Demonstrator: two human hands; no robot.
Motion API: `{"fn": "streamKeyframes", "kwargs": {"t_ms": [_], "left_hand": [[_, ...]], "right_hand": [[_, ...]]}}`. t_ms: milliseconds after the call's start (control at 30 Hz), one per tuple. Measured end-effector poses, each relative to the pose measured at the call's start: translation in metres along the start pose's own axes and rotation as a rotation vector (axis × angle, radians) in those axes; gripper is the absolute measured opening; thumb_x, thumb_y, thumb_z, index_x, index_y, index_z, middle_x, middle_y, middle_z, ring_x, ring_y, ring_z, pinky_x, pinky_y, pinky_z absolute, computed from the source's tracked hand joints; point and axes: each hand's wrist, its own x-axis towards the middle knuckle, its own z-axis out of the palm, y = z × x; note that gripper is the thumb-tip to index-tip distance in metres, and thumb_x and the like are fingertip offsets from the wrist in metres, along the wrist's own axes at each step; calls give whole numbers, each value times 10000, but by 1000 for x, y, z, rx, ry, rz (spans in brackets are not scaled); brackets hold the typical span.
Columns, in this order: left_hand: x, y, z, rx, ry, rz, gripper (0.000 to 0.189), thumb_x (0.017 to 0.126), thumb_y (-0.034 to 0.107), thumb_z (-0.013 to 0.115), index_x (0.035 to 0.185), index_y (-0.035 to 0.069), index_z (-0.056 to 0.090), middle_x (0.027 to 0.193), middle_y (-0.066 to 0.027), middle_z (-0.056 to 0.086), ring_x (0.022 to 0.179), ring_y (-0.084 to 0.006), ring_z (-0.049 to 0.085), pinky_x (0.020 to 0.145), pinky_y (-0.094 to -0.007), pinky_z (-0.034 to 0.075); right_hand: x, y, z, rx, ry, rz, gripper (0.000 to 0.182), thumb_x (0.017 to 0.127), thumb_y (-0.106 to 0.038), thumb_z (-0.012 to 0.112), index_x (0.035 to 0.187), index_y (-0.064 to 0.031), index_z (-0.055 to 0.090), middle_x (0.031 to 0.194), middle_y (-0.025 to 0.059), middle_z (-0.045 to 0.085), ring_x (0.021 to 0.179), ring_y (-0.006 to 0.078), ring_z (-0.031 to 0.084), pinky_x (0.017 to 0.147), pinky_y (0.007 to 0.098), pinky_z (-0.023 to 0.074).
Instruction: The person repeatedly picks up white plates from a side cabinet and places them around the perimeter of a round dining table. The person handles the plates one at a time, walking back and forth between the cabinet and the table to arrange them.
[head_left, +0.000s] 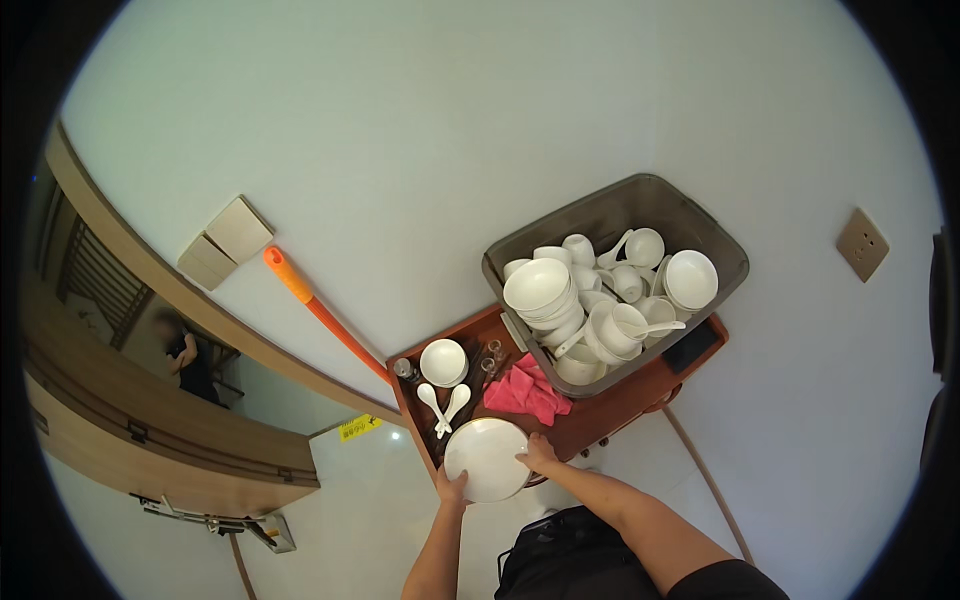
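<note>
Both hands hold a round white plate (489, 460), my left hand (452, 486) at its lower left edge and my right hand (538, 454) at its right edge. The plate is over the near left corner of a reddish-brown wooden cart top (600, 412). Beyond it lie two white soup spoons (452, 405), crossed, below a small stack of white bowls (444, 362). A crumpled pink cloth (525, 391) lies to their right. A grey plastic tub (694, 206) on the cart holds white bowls, cups and spoons.
An orange pole handle (330, 319) leans at the wall by the cart's far left corner. Dark chopsticks and small glasses (489, 365) lie near the bowls. A black flat object (694, 345) is beside the tub. A wooden door (187, 450) stands left; a person (187, 352) is beyond the doorway.
</note>
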Motion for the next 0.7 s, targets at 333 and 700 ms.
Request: {"fn": "streamKeyframes", "kwargs": {"t_ms": [333, 700], "left_hand": [[-12, 21, 21, 425, 362, 106, 460, 659, 39, 632, 971, 29, 293, 981, -180, 435, 892, -318, 475, 760, -362, 400], [0, 8, 26, 604, 394, -2, 564, 628, 136, 682, 989, -45, 289, 1006, -270, 293, 862, -406, 446, 739, -408, 404]], "right_hand": [[-5, -27, -16, -40, -24, -23, 447, 685, -154, 597, 945, -24, 257, 940, 273, 465, 825, 411, 508, 699, 443, 432], [27, -25, -25, -178, -196, 164, 349, 726, -205, 523, 1015, -33, 429, 976, 184, 515, 912, 321, 504, 746, 400, 439]]}}
